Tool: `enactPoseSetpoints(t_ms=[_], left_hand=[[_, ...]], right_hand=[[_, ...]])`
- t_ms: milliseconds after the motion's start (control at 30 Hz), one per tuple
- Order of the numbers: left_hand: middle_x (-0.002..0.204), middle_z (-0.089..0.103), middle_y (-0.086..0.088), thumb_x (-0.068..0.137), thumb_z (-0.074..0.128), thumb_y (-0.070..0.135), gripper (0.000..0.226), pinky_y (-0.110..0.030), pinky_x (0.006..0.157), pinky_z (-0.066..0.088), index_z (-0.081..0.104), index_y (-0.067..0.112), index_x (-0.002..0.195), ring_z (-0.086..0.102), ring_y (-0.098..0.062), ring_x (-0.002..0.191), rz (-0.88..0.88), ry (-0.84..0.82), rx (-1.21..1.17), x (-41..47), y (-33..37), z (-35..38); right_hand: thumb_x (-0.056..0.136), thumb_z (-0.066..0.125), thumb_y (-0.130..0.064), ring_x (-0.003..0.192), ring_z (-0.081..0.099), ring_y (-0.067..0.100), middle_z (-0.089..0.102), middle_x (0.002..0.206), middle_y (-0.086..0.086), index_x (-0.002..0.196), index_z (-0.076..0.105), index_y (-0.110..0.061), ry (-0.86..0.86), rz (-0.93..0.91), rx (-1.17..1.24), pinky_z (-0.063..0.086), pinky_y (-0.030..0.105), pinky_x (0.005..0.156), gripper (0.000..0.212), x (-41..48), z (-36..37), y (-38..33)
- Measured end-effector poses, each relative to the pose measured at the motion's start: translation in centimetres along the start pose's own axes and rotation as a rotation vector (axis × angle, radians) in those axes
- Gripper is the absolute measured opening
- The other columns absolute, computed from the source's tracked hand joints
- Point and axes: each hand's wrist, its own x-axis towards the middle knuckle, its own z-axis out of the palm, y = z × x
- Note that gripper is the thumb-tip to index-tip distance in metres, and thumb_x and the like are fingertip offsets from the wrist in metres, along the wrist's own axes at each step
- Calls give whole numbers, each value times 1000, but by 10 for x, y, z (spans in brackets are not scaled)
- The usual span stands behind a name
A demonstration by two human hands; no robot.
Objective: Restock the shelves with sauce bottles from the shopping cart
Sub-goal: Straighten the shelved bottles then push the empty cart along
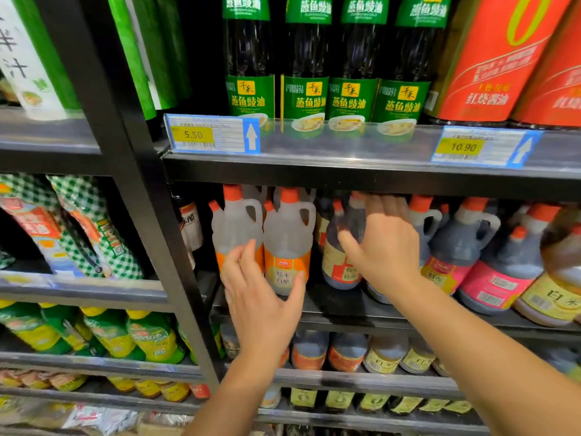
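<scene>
Working from the head view, I have both hands at the middle shelf (339, 306), where the sauce jugs stand in a row. My left hand (261, 297) is spread, fingers fairly straight, across the lower front of a clear orange-labelled jug (287, 237), with the thumb at its right edge. It is laid there, not clenched. My right hand (385, 247) lies flat and released on a dark vinegar jug (333, 269), fingertips up by its red cap. The shopping cart is out of view, so I cannot tell what is left to bring.

I judge the step to be squaring these two jugs into line. To do it well I would push low on the bodies, not on the necks, and turn the labels to face out.

Little room is left. The shelf above (345, 171) sits close over the caps. A second clear jug (234, 225) stands just beside on the left, and pink-labelled jugs (493, 278) crowd the right. The black upright (151, 215) closes off the left end. Green-labelled soy sauce bottles (306, 92) stand overhead, behind the price tags (213, 135).
</scene>
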Motion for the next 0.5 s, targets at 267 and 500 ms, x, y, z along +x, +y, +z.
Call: enactPoseSetpoints(t_ms=[267,500], left_hand=[[123,40,-2,85,69,31,60,-21,92,36,41,10,134,45,-20,116,133,-288,-141,-4,63,50],[127,47,-19,89,64,33,63,-32,88,42,37,6,139,49,-34,115,-23,-339,-54,9,92,93]], right_hand=[[72,77,-31,81,57,46,57,77,27,76,52,2,107,189,-110,48,47,62,42,-12,-26,57],[85,63,-44,89,62,36,64,84,17,85,61,-4,-65,137,-217,44,37,66,41,0,-25,93]])
